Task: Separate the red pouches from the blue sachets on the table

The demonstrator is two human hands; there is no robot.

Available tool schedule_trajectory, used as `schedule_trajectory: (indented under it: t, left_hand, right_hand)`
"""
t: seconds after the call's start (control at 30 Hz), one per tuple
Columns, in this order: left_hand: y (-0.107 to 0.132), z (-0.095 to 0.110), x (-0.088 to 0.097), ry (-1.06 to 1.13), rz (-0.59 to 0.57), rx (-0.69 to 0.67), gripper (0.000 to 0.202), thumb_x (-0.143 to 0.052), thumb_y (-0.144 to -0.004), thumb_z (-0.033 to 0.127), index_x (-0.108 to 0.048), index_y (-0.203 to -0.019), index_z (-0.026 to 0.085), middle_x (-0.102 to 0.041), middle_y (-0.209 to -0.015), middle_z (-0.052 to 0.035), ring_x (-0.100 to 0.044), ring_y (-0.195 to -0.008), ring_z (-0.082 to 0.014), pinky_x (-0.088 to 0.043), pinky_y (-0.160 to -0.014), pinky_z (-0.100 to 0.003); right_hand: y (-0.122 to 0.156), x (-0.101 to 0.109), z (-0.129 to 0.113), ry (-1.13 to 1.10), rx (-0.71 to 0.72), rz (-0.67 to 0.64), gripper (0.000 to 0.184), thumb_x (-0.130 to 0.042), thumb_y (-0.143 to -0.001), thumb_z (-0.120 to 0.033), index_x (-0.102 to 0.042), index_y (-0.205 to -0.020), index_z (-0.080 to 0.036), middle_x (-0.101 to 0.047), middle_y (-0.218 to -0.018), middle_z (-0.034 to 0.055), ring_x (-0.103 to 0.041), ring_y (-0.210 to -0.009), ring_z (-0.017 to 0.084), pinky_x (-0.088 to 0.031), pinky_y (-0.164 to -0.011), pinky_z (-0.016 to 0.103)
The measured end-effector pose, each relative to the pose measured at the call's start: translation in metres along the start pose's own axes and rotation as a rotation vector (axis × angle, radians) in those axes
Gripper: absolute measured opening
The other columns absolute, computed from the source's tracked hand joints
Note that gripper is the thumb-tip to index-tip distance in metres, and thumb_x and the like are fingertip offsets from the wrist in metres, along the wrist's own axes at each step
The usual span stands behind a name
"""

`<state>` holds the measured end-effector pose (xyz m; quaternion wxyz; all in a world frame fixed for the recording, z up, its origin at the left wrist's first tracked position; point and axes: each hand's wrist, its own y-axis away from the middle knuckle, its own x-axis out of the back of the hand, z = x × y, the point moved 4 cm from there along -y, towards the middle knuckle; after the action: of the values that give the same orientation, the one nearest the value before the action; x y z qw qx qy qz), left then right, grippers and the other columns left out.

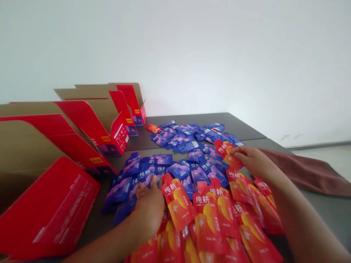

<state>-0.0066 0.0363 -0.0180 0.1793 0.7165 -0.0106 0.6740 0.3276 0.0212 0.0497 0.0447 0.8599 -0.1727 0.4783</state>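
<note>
Pale, plain wall [192, 54] behind a dark grey tabletop [238, 126]

Open red-and-brown cardboard boxes [68, 204] are standing along the left; a dark brown cloth [307, 171] is lying at right. Flat blue-purple pouches [189, 146] are spreading beyond glossy red-and-orange pouches [208, 223]. From the right, the right hand [252, 160] is pinching the right edge of a single red-and-orange pouch [225, 150], whose long axis is slanting away leftward. The left hand [150, 201] is curling its fingers over blue ones, beside another slanting pouch [178, 202]; whether it's gripping, I cannot tell.
</note>
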Motion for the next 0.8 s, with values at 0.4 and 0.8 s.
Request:
schedule_trajectory:
  t: [0.4,0.8]
  left_hand:
    - [-0.001,0.004,0.006,-0.035,-0.101,0.07,0.065,-0.046,-0.082,0.017,-0.041,-0.147,0.02,-0.033,-0.157,-0.0174,-0.049,-0.129,-0.0406,-0.041,-0.103,-0.051]
    - [-0.003,0.002,0.002,-0.013,-0.088,0.077,0.072,-0.057,-0.076,0.019,-0.041,-0.146,0.017,-0.041,-0.151,-0.0235,-0.048,-0.129,-0.0443,-0.041,-0.1,-0.054]
  right_hand:
    - [-0.016,-0.017,0.025,0.151,0.061,0.002,0.032,-0.05,-0.084,-0.034,-0.073,-0.097,-0.015,-0.074,-0.083,0.0057,-0.067,-0.076,0.021,-0.046,-0.067,0.027]
    - [0.045,-0.013,0.008,0.427,-0.023,-0.075,0.034,-0.041,-0.093,-0.043,-0.066,-0.097,-0.019,-0.073,-0.093,0.0105,-0.068,-0.089,0.026,-0.043,-0.072,0.033]
